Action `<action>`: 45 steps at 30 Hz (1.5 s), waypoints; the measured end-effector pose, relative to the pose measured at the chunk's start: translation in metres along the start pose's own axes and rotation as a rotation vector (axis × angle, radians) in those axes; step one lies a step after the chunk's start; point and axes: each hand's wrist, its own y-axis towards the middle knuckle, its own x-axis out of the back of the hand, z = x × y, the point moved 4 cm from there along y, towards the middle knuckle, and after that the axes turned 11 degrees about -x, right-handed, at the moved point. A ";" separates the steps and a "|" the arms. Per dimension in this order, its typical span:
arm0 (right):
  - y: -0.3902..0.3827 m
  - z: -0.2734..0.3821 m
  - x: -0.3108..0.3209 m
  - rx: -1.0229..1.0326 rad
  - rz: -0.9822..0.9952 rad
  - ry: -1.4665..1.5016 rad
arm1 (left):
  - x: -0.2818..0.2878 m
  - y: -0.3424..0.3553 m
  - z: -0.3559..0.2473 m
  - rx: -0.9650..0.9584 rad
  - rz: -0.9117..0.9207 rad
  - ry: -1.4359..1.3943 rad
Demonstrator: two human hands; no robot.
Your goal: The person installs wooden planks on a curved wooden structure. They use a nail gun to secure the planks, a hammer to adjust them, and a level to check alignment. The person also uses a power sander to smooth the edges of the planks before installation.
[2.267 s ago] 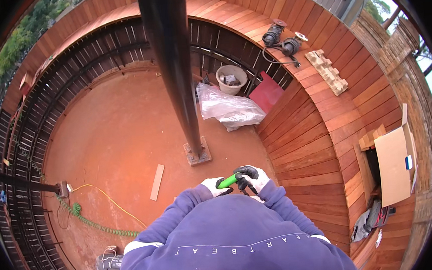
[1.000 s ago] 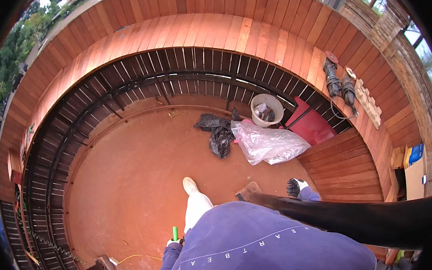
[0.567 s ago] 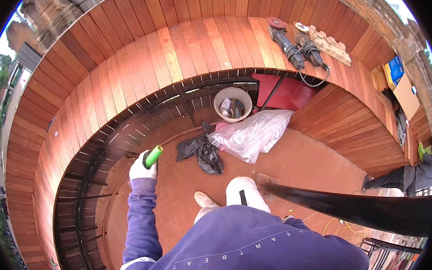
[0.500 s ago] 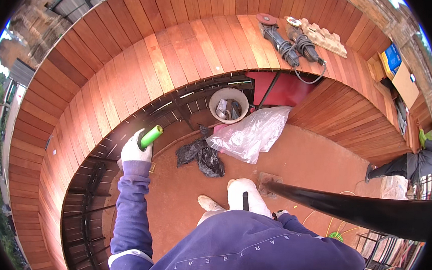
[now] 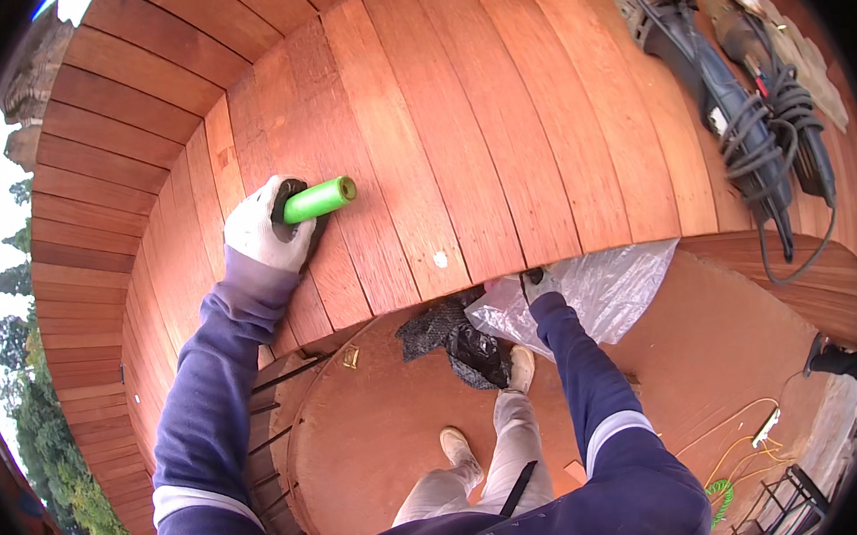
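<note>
My left hand, in a white glove with dark palm, grips a green cylinder with a hollow end over the curved wooden bench. My gloved right hand is low at the bench's front edge, beside a clear plastic sheet; its fingers are partly hidden, so what they hold is unclear. A crumpled black bag lies on the floor beneath, near my shoes.
Two angle grinders with coiled cords and a pale moulded tray lie on the bench's right. Cables and a power strip are on the floor. Another person's dark-clad leg shows at right.
The view has moved closer to the bench, and the grinders appear larger. My left hand has risen with the green cylinder; my right arm now reaches forward to the bench's edge.
</note>
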 end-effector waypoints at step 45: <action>-0.188 0.197 0.040 -0.022 0.829 0.057 | 0.121 -0.143 -0.131 -0.161 -0.193 -0.207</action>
